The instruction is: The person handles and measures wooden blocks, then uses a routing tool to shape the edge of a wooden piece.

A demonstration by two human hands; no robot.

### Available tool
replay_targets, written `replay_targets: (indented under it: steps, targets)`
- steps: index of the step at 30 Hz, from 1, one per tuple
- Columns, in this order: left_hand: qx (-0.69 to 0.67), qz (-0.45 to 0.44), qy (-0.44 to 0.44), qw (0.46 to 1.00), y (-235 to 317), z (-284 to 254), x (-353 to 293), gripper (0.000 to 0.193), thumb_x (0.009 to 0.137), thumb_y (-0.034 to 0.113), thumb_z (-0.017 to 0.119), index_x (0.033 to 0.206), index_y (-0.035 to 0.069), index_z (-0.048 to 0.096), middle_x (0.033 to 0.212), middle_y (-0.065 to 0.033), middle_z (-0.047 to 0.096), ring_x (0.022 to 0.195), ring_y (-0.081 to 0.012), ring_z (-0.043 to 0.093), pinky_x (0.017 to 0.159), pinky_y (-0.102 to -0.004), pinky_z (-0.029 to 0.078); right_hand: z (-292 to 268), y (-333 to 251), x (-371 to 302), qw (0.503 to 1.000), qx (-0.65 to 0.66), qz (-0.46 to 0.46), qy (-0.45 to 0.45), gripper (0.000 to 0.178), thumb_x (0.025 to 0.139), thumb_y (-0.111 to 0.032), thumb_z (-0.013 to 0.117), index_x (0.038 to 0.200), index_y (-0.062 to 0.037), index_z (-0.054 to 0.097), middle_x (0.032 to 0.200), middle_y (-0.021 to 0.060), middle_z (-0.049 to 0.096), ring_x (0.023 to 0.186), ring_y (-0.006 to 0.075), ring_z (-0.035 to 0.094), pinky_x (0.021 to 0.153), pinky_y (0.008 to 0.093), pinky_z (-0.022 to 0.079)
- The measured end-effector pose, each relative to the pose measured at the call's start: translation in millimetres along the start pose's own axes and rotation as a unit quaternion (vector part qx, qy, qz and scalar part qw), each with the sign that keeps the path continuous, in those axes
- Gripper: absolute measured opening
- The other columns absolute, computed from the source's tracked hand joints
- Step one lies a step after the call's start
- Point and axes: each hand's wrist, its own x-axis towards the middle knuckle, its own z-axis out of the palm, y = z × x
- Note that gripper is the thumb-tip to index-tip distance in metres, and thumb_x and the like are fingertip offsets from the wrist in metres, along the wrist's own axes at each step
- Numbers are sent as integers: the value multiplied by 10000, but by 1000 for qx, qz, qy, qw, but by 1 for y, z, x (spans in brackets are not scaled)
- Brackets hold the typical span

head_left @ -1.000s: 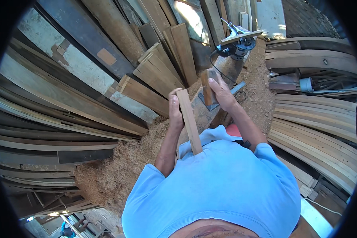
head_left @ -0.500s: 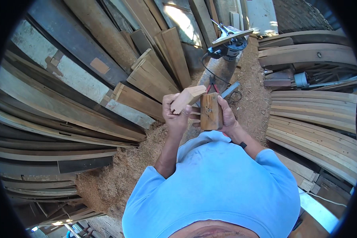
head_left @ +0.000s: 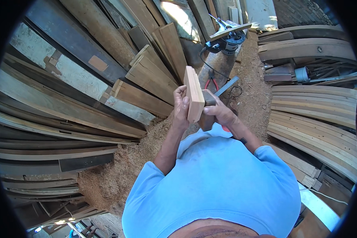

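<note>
Upright in my left hand (head_left: 181,107), closed round its edge, is a pale pinkish piece of wood (head_left: 194,97) with layered, stepped edges. Just right of it, my right hand (head_left: 223,112) grips a darker brown wooden block (head_left: 206,121), thumb over its top. Block and pale piece overlap in view; I cannot tell whether they touch. Part of the block is hidden behind the fingers. Beyond my hands, on a plank, lie red-handled pliers (head_left: 215,83) and a light-blue flat strip (head_left: 227,86). Farther off rests a corded power tool with a flat base (head_left: 230,43).
Leaning boards (head_left: 154,75) crowd the left side. Curved and stacked timbers (head_left: 313,107) line the right. Sawdust and shavings (head_left: 107,182) cover the ground on both sides of the plank. A black cord (head_left: 212,70) runs from the power tool past the pliers.
My left hand has turned the pale piece from slanted to upright and brought it in front of the brown block. My right hand has tilted the block, its thumb now on top.
</note>
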Motion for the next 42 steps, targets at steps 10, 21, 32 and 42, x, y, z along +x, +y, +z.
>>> replay_targets:
  steps: [10,21,32,42]
  targets:
    - [-213,-203,-103,950,2,-47,18,465,957,353,571,1289,80,394,1246,-131,523,1152,-210,579,965,-376,532,20,-17,-8,904,-427,-24,-10,855,687,-252,833,1329,44,352,1200,223,543,1187,321,545,1005,425,449]
    - [-118,-81,-68,987,-19,-24,13,752,764,307,745,1322,38,317,1297,-160,460,1175,-238,568,1018,-389,526,16,-28,-12,958,-285,-26,14,887,812,-268,770,1490,12,271,1321,172,497,1222,246,524,1059,370,424]
    - [-48,4,-46,998,-17,-11,17,988,772,351,667,1538,-23,167,1497,-226,362,1372,-284,439,1155,-411,385,39,-4,2,948,-244,-143,149,680,1053,-409,510,1503,50,289,1383,154,504,1283,199,473,1124,342,347]
    - [-96,-86,-55,990,-36,-16,-16,989,787,354,664,1552,-12,154,1498,-216,372,1386,-299,440,1160,-450,391,-19,12,61,926,-281,-118,225,582,1023,-404,558,1387,36,447,1181,180,616,1097,237,603,983,361,471]
